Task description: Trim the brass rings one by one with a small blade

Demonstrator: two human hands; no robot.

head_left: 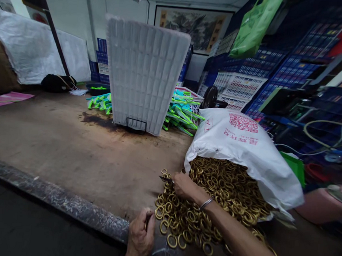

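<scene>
A heap of brass-coloured rings [212, 202] spills from an open white sack [240, 149] onto the worn workbench [69, 143]. My right hand [184, 186], with a bangle on the wrist, rests on the left side of the heap, fingers closed around a small dark tool whose tip pokes out to the left. My left hand [141, 236] sits at the bench's front edge beside the rings, fingers pinched on a small dark item I cannot make out.
A tall white ribbed basket [142, 74] stands upside down at the back of the bench, with green and teal plastic parts [180, 115] behind it. Blue crates [285, 66] are stacked at right. A pink tub [327, 203] sits beyond the sack.
</scene>
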